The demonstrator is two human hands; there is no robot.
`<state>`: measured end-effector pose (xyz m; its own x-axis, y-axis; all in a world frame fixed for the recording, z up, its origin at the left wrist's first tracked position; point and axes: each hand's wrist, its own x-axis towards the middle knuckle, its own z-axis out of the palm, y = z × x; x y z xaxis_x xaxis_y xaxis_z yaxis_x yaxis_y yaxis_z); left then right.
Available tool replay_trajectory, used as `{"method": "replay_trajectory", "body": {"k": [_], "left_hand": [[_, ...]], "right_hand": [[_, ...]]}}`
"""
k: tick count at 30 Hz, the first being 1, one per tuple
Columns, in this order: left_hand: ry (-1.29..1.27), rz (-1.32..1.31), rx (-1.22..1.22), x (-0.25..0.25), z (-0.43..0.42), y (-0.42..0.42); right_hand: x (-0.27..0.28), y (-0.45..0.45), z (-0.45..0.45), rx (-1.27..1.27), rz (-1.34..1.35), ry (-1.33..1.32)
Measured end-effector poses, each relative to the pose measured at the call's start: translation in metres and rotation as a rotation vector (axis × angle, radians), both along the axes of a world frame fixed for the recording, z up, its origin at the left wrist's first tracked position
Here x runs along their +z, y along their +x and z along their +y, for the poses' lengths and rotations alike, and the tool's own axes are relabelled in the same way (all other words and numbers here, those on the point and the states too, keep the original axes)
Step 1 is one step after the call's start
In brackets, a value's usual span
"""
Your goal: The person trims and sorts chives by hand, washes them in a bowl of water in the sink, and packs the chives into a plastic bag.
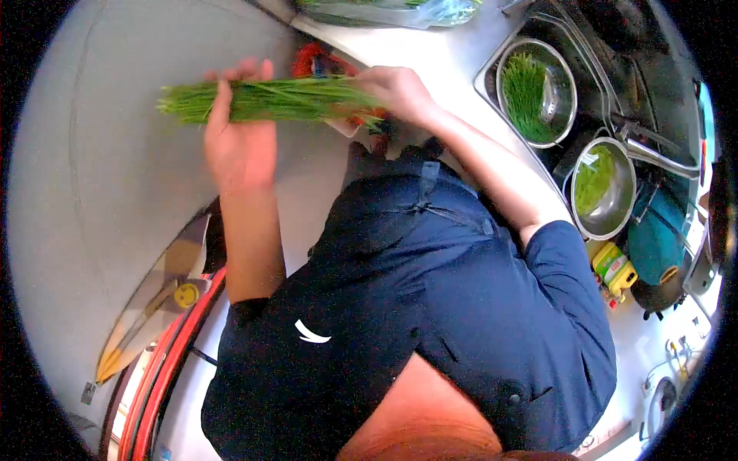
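Note:
A long bunch of green chives (292, 100) lies sideways in front of me, above the floor. My left hand (242, 150) is closed around it near its left end, palm up, with the thumb across the stalks. At the other end, my right hand (400, 91) grips the stalks; its fingertips are partly hidden. Some loose ends hang below the right hand. Behind the bunch, something red (314, 55) is partly covered, and I cannot make out what it is.
To the right, a sink (486, 81) holds a metal bowl (569, 115) with cut green stalks and a metal strainer or bowl (626, 207) with paler greens. A faucet (653, 150) reaches over them. A plastic bag of greens (438, 14) lies on the white counter (415, 46). A yellow bottle (615, 269) stands nearby.

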<state>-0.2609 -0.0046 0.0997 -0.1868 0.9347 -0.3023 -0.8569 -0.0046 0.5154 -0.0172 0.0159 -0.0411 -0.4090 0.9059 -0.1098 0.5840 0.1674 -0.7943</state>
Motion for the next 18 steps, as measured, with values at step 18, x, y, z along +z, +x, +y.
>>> {"method": "replay_trajectory", "body": {"k": [18], "left_hand": [[-0.199,-0.216,-0.611,-0.034,0.034,0.233]], "right_hand": [[0.111,0.204,-0.134,-0.735,0.636,-0.327]]}}
